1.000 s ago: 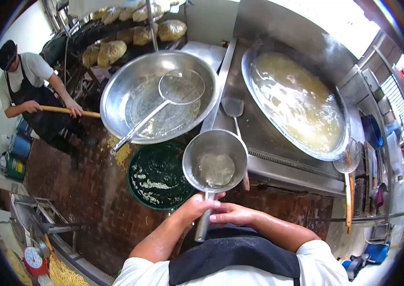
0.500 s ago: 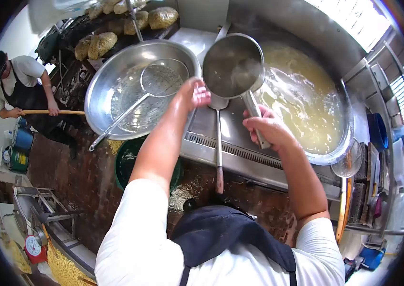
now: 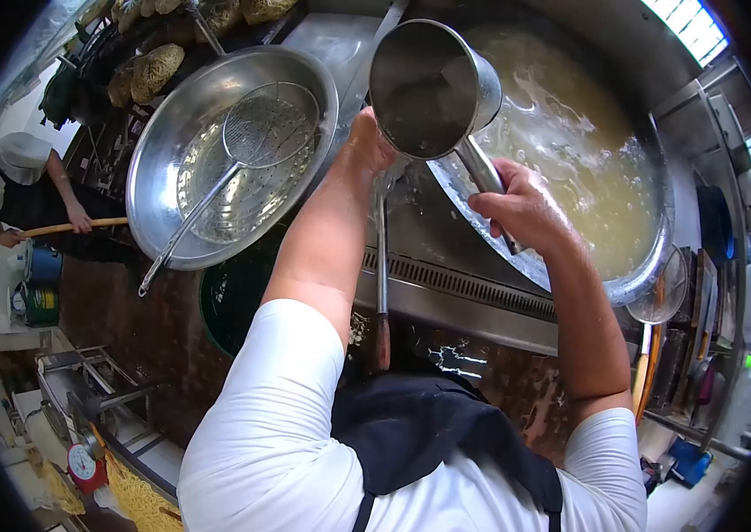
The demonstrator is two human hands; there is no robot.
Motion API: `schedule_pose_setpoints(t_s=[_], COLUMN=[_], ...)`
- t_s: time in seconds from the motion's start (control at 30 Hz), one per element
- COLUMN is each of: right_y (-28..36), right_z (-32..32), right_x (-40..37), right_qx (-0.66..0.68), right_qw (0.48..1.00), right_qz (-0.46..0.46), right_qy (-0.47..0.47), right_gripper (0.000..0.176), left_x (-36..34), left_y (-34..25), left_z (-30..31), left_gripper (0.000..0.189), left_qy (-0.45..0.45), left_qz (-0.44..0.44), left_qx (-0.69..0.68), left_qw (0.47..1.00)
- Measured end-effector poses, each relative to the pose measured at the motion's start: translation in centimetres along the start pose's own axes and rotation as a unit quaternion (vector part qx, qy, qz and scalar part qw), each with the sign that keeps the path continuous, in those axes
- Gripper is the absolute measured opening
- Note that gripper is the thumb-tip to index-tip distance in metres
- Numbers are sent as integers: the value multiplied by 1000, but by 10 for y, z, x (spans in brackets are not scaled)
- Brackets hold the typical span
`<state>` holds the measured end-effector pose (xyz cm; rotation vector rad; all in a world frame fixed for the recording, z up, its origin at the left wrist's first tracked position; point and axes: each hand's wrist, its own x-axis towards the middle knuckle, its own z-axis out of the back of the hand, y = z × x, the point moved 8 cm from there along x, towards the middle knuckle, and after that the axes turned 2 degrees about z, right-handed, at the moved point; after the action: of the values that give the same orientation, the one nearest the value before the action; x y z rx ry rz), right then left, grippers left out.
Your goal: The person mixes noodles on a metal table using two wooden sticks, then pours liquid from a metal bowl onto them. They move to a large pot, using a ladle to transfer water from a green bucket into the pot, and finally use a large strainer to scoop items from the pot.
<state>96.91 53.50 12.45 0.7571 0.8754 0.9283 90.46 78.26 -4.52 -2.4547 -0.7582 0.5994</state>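
Note:
My right hand (image 3: pixel 522 202) is wrapped round the handle of a deep metal pot (image 3: pixel 424 89), held above the steel counter beside a large vat of cloudy, bubbling liquid (image 3: pixel 562 133). At the pot's left side is my left hand (image 3: pixel 372 142), its fingers partly hidden behind the rim and wall. A wide steel basin (image 3: pixel 149 204) stands to the left, with a long-handled wire strainer (image 3: pixel 271 124) lying in it. Below the pot, a long-handled tool (image 3: pixel 383 284) rests across the counter edge, its head hidden.
A co-worker (image 3: pixel 30 177) at the far left holds a long wooden pole (image 3: pixel 83 227). A dark green tub (image 3: pixel 229 297) sits below the basin. Another strainer (image 3: pixel 659 288) hangs at the vat's right. Noodles (image 3: pixel 140 496) and a red scale (image 3: pixel 83 465) are at lower left.
The pot has risen a little in view, and its opening tilts more toward me. My left hand has moved up against the pot's side. The whole view has shifted slightly.

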Motion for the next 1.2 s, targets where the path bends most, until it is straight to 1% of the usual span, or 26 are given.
schedule_pose_setpoints(t_s=[0.03,0.07,0.1,0.13,0.17,0.2,0.27,0.3,0.33,0.4,0.47,0.5,0.53,0.57,0.63,0.7,0.73,0.77,0.83,0.87,0.9,0.97,1.03,1.07,1.1,1.2], right_y=[0,2,2,-6,-7,-9,-13,-13,-16,-22,-36,-44,-52,-60,-68,-86,-109,-112,-113,-122,-107,-172,-66,-93,-82,-50], right_z=[-3,-4,-7,-11,-14,-20,-37,-46,-57,-86,-127,-147,-162,-174,-184,-197,-205,-210,-223,-234,-239,-257,-246,-255,-254,-238], right_x=[-3,-4,-8,-8,-7,-7,-7,-8,-10,-10,-7,-7,-6,-4,11,23,40,48,66,82,79,140,101,130,125,112], right_qx=[0,-8,-14,10,8,74,203,206,249,333,377,378,394,408,382,506,586,637,737,733,706,706,739,749,748,661], right_qw=[1000,1000,1000,1000,1000,997,977,976,965,935,909,901,887,872,865,789,741,694,612,638,660,683,658,650,651,748], right_qz=[1,9,15,5,13,14,21,30,15,15,28,28,5,-20,39,-40,-116,-109,-139,-213,-242,-180,-80,-102,-104,-57], right_qy=[2,5,10,16,18,34,66,68,78,116,178,210,241,271,322,346,306,318,252,102,87,55,122,77,76,24], right_gripper=[33,33,32,31,31,31,32,32,33,35,38,39,40,41,39,38,41,40,38,36,38,41,40,33,33,24], left_x=[5,6,0,-14,-31,-53,-71,-74,-87,-161,-193,-201,-188,-212,-205,-205,-214,-215,-222,-224,-228,-252,-256,-243,-247,-269], left_y=[12,5,0,-5,-2,11,21,43,56,39,47,46,66,53,69,70,57,57,45,42,40,12,0,5,-1,-30], left_z=[15,23,24,12,14,24,33,43,43,-18,-64,-66,-37,-42,-2,27,30,38,39,51,63,33,27,43,39,14], left_gripper=[19,16,16,16,15,17,21,23,27,48,52,43,36,32,28,26,25,20,24,29,36,42,45,45,45,46], left_qy=[-1,15,26,23,-85,-188,-32,76,181,182,260,171,68,12,-36,-41,-91,-76,-70,-149,-227,-266,-280,-277,-277,-275], left_qz=[-2,-112,-215,-221,-115,-5,16,134,249,122,132,118,155,191,132,-5,-43,-76,-182,-199,-212,-164,-172,-127,-125,-124], left_qx=[0,172,337,339,229,108,167,106,43,222,85,109,135,210,275,315,348,313,428,478,522,541,636,686,685,673], left_qw=[1000,979,916,914,963,976,985,982,951,950,953,972,976,959,952,948,932,944,883,843,794,781,698,661,662,675])
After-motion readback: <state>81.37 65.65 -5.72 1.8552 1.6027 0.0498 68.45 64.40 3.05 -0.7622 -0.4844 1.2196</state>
